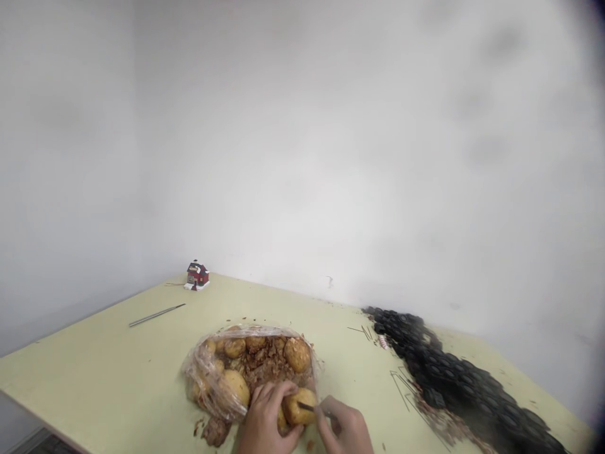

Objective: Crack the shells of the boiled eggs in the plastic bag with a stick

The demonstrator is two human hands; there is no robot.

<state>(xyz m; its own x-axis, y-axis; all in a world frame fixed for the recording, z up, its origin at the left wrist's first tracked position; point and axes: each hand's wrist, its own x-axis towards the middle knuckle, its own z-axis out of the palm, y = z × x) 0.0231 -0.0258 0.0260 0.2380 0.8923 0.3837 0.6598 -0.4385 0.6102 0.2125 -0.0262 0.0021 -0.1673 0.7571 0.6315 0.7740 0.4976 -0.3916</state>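
Note:
A clear plastic bag (203,372) lies open on the yellow-green table, with several yellow potatoes and brown crumbly matter inside. At its near right edge, my left hand (267,419) has its fingers round a yellow potato (301,405). My right hand (344,427), just right of that potato, pinches a thin dark tool (307,407) whose tip meets the potato's face. A brown lump (216,432) rests on the table by the bag's near left side.
A small red house figurine (197,276) stands at the far left corner. Nearer is a slim metal tool (157,314). Dark round pieces (454,372) spread along the right side, with thin wires (401,388) beside them. A wall rises behind the table (94,359).

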